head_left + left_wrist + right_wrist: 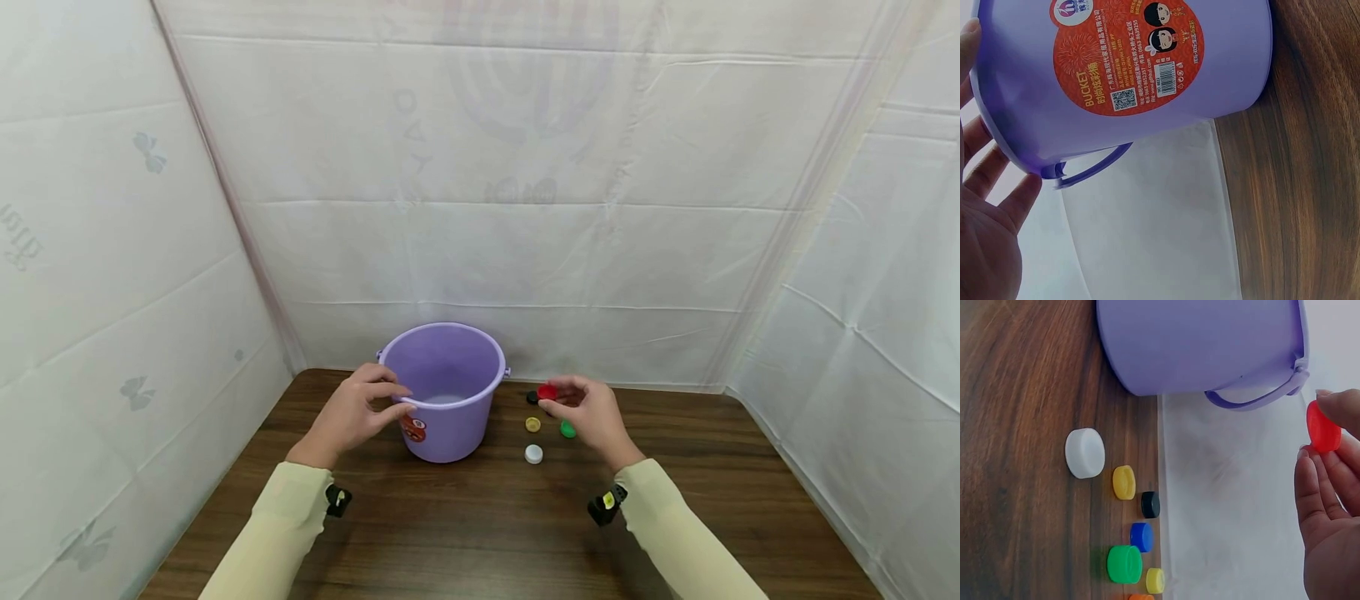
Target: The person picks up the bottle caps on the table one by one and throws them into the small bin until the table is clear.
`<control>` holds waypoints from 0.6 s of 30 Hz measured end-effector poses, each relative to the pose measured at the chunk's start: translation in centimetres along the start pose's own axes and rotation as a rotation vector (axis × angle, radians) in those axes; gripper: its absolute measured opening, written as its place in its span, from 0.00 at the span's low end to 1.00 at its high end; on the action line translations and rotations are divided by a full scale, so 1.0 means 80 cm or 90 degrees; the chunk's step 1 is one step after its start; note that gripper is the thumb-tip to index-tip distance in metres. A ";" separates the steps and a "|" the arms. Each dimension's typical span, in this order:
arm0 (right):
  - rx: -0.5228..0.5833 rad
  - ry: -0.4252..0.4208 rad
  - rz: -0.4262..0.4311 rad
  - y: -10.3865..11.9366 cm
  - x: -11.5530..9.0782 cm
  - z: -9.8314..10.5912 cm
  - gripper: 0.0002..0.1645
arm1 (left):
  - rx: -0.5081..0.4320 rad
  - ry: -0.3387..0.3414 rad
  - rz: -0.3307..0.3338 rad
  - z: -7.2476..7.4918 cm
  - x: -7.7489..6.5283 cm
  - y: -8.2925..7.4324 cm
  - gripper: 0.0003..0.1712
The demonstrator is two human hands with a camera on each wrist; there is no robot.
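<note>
1. Red round plastic cap (547, 392) is raised — pinched in the right hand (595, 417), right of the purple round plastic bucket (450, 435).
2. The left hand (351, 412), well apart, grips the bucket's near left rim.
3. White round plastic cap (533, 454) lies on the brown wooden table (480, 533).

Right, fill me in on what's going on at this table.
A person is working with both hands at a wooden table. The left hand holds the rim of an upright purple bucket. The right hand pinches a red cap in the air, to the right of the bucket. Below it on the table lie more caps: white, dark yellow, black, blue, green, pale yellow and orange, the last partly cut off by the wrist picture's edge.
</note>
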State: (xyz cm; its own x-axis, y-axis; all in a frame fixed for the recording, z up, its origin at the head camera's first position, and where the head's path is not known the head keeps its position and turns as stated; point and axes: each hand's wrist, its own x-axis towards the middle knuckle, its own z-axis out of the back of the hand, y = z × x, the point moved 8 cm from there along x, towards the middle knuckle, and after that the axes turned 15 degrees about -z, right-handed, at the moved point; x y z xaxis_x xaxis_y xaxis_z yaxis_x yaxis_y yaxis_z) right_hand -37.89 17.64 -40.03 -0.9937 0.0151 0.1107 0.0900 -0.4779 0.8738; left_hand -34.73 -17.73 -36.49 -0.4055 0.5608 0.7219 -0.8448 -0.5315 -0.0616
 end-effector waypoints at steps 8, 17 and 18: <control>0.010 -0.004 0.025 0.011 0.003 -0.002 0.21 | -0.003 0.005 0.012 0.001 0.001 0.001 0.10; 0.011 0.001 0.024 0.022 0.004 -0.005 0.22 | -0.004 0.009 0.017 0.000 0.000 0.001 0.09; 0.012 0.002 0.025 0.024 0.004 -0.005 0.22 | -0.005 0.009 0.019 0.000 0.000 0.001 0.09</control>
State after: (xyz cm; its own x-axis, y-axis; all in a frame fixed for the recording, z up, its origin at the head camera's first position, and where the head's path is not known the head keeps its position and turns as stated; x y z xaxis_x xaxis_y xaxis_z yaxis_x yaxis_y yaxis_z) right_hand -38.09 16.35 -38.53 -0.9896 -0.0064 0.1437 0.1304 -0.4610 0.8778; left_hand -34.80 -17.78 -36.48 -0.4353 0.5533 0.7102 -0.8348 -0.5433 -0.0884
